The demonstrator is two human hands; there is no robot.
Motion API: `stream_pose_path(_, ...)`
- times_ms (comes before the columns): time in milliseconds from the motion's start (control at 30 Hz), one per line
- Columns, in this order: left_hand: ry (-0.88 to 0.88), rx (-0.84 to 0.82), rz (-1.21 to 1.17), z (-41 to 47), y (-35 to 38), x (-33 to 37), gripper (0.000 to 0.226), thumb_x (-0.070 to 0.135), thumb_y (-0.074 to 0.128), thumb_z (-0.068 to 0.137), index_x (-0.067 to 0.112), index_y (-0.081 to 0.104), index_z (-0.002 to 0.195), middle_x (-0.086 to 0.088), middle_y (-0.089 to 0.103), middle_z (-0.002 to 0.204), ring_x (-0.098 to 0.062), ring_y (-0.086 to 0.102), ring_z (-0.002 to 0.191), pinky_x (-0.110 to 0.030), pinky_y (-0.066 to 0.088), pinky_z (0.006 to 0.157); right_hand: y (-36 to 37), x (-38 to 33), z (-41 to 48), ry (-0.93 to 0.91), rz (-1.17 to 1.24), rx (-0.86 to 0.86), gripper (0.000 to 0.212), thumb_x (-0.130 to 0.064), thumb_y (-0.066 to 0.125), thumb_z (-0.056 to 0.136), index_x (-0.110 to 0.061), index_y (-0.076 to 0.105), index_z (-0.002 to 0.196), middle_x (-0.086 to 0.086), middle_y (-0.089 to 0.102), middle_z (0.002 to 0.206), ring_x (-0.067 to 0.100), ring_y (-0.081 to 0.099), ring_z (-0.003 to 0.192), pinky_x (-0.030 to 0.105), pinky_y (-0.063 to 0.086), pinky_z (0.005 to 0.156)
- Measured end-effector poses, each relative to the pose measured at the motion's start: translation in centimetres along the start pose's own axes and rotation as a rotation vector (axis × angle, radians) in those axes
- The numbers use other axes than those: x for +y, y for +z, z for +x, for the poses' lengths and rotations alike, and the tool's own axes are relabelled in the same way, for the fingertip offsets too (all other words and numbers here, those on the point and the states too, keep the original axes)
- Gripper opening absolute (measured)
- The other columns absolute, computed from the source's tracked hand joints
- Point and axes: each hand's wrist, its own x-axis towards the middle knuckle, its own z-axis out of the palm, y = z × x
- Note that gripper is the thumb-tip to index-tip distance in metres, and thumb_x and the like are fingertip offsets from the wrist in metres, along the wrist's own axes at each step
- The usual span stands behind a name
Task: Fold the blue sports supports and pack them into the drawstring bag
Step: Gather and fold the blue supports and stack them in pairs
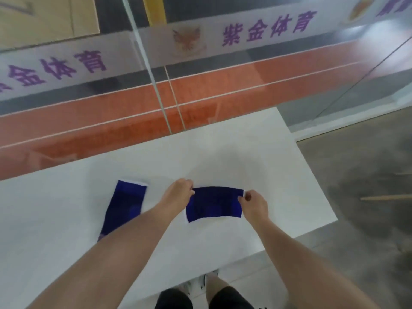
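Note:
Two blue sports supports lie on the white table (256, 152). The right support (214, 204) is spread flat and short, with a white edge at its right end. My left hand (179, 190) grips its upper left corner. My right hand (253, 200) pinches its upper right corner. The left support (124, 204) lies stretched out lengthwise, its near end hidden under my left forearm. No drawstring bag is in view.
A glass wall (200, 85) with purple lettering stands just behind the table's far edge. The table's right edge drops to a grey floor (356, 197). My legs and shoes show below the near edge.

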Motion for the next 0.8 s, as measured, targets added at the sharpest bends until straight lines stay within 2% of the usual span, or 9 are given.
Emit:
stream_pose_path(167, -0.172, 0.088, -0.213, -8.0, -4.1, -6.9, 0.015, 0.019, 0.062, 0.094, 0.01, 0.06, 0.081, -0.004, 0.063, 0.082, -0.024, 0.061, 0.076, -0.039, 0.05, 0.07, 3.7, -8.8, -2.3, -0.25, -0.114, -0.058, 0.036, -0.007, 0.042, 0.096, -0.023, 0.033, 0.065, -0.004, 0.04, 0.072, 0.014, 0.034, 0.061, 0.026, 0.028, 0.052)
stream_pose_path(233, -0.216, 0.116, -0.282, -11.1, -5.1, -9.9, 0.012, 0.017, 0.062, 0.093, 0.014, 0.061, 0.081, 0.001, 0.064, 0.082, -0.019, 0.061, 0.079, -0.032, 0.048, 0.068, 5.7, -12.5, -3.8, -0.35, -0.17, -0.096, 0.04, -0.001, 0.038, 0.094, -0.025, 0.03, 0.064, -0.004, 0.037, 0.074, 0.011, 0.032, 0.06, 0.024, 0.024, 0.051)
stream_pose_path(333, -0.331, 0.121, -0.396, -15.1, -5.8, -14.5, 0.013, 0.016, 0.064, 0.091, 0.024, 0.062, 0.08, 0.007, 0.063, 0.079, -0.014, 0.061, 0.074, -0.023, 0.043, 0.063, 9.8, -16.4, -5.5, -0.439, -0.185, -0.109, 0.032, 0.0, 0.041, 0.091, -0.016, 0.036, 0.064, -0.001, 0.044, 0.074, 0.017, 0.036, 0.064, 0.029, 0.031, 0.057)
stream_pose_path(433, -0.426, 0.145, -0.505, -17.8, -5.4, -17.9, 0.007, 0.017, 0.067, 0.088, 0.021, 0.065, 0.084, 0.005, 0.067, 0.081, -0.016, 0.067, 0.074, -0.026, 0.054, 0.069, 13.9, -18.9, -6.6, -0.481, -0.147, -0.099, 0.023, -0.007, 0.046, 0.09, -0.002, 0.043, 0.068, 0.001, 0.044, 0.066, 0.017, 0.036, 0.064, 0.033, 0.03, 0.057)
stream_pose_path(533, -0.511, 0.17, -0.58, -19.8, -5.0, -19.3, 0.006, 0.02, 0.065, 0.09, 0.02, 0.065, 0.084, 0.009, 0.065, 0.077, -0.006, 0.064, 0.067, -0.012, 0.041, 0.055, 16.9, -21.1, -7.6, -0.541, -0.185, -0.11, 0.023, -0.011, 0.047, 0.096, -0.001, 0.062, 0.08, 0.005, 0.061, 0.079, 0.021, 0.053, 0.071, 0.038, 0.047, 0.064)
stream_pose_path(600, -0.55, 0.174, -0.631, -20.3, -4.4, -19.9, 0.007, 0.02, 0.063, 0.091, 0.02, 0.064, 0.083, 0.01, 0.065, 0.077, 0.0, 0.061, 0.062, -0.008, 0.037, 0.049, 18.3, -22.5, -7.5, -0.583, -0.238, -0.14, 0.024, -0.01, 0.046, 0.096, 0.0, 0.064, 0.084, 0.01, 0.064, 0.085, 0.029, 0.059, 0.08, 0.044, 0.051, 0.071)
stream_pose_path(733, -0.624, 0.256, -0.689, -19.8, -3.2, -20.8, 0.006, 0.02, 0.062, 0.094, 0.019, 0.066, 0.09, 0.004, 0.069, 0.087, -0.013, 0.067, 0.077, -0.014, 0.043, 0.061, 20.8, -24.5, -5.1, -0.627, -0.3, -0.205, 0.022, -0.011, 0.05, 0.095, 0.0, 0.067, 0.086, 0.01, 0.067, 0.087, 0.032, 0.061, 0.084, 0.045, 0.052, 0.075)
stream_pose_path(800, -0.656, 0.308, -0.681, -19.6, -2.8, -21.1, 0.006, 0.02, 0.061, 0.095, 0.018, 0.066, 0.093, 0.005, 0.068, 0.088, -0.013, 0.063, 0.08, -0.015, 0.042, 0.063, 21.8, -25.1, -4.1, -0.643, -0.321, -0.22, 0.021, -0.01, 0.052, 0.095, 0.003, 0.065, 0.088, 0.018, 0.067, 0.089, 0.037, 0.061, 0.087, 0.048, 0.053, 0.078)
